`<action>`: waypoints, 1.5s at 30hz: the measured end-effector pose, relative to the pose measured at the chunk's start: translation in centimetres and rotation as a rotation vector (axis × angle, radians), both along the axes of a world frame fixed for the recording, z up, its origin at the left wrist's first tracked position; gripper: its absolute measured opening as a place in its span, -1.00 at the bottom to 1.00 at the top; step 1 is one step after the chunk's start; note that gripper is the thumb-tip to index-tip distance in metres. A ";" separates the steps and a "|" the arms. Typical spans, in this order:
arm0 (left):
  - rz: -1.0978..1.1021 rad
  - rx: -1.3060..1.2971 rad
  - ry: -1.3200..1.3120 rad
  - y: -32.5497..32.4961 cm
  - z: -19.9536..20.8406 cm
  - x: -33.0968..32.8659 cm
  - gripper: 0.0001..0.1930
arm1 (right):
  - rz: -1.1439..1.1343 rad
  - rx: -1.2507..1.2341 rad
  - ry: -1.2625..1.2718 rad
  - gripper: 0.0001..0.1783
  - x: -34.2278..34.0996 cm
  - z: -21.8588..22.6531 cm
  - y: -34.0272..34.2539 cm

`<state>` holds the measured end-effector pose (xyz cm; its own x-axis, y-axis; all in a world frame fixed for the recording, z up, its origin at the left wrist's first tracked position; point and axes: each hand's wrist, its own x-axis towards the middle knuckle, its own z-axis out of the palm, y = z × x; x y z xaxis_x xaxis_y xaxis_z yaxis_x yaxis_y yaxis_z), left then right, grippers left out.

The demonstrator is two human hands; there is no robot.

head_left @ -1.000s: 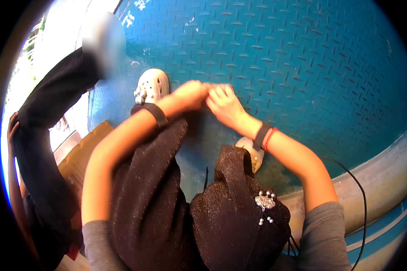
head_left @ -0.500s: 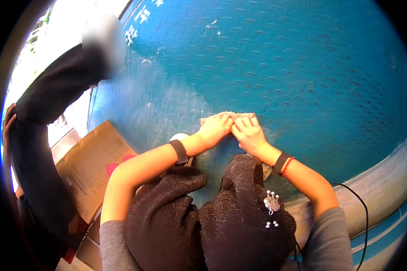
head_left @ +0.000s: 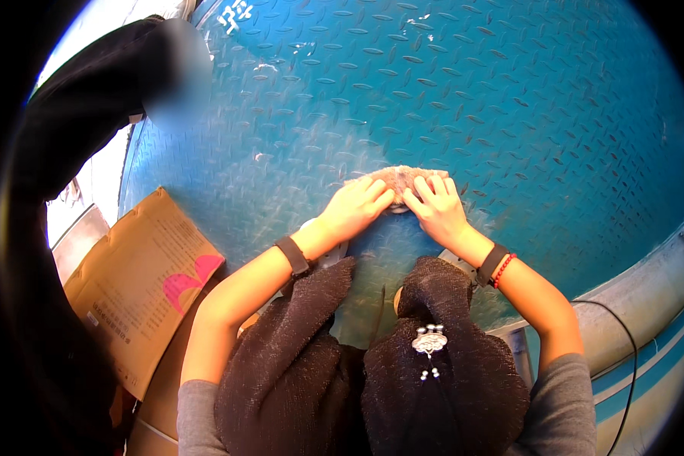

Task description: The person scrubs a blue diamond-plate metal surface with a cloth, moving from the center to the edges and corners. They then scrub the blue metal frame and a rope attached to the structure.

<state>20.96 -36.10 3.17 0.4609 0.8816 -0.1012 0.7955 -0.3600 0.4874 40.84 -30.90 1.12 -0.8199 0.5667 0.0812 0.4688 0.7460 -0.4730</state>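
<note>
A light brown, fuzzy cloth (head_left: 400, 178) lies bunched on the blue metal floor (head_left: 501, 129), which has a raised tread pattern. My left hand (head_left: 357, 204) grips the cloth's left part with bent fingers. On its right part, the fingers of my right hand (head_left: 438, 210) are curled down into the fabric. Both hands are close together, with a short stretch of cloth showing between them. Its underside is hidden. Each wrist carries a dark band, and the right one also has a red beaded bracelet.
A cardboard box (head_left: 140, 296) with a pink mark stands at the left. Beyond it is another person's dark-clothed limb (head_left: 91, 83). A black cable (head_left: 629, 338) runs beside a pale rounded edge (head_left: 650, 266) at the right. A silver pendant (head_left: 430, 340) hangs over my dark clothing.
Both hands have shifted slightly farther away and moved somewhat apart, so more cloth shows between them. My view has shifted, and the other person's limb sits differently at the left.
</note>
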 end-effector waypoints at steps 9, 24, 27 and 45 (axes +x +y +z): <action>0.170 0.114 0.013 1.6 0.2 -6.4 -0.84 | 0.175 0.041 0.054 -0.84 -7.2 0.1 4.3; 0.505 0.047 -0.004 9.1 -1.1 -16.3 -0.78 | 0.121 -0.060 -0.087 -0.75 -19.1 -0.6 12.0; 0.491 0.013 0.004 9.1 -0.9 -15.9 -0.77 | 0.124 -0.040 -0.042 -0.76 -18.3 -0.9 11.7; 0.234 -0.280 0.003 -1.4 1.1 -8.0 -0.80 | 0.142 0.035 -0.040 -0.84 -9.4 1.0 -0.8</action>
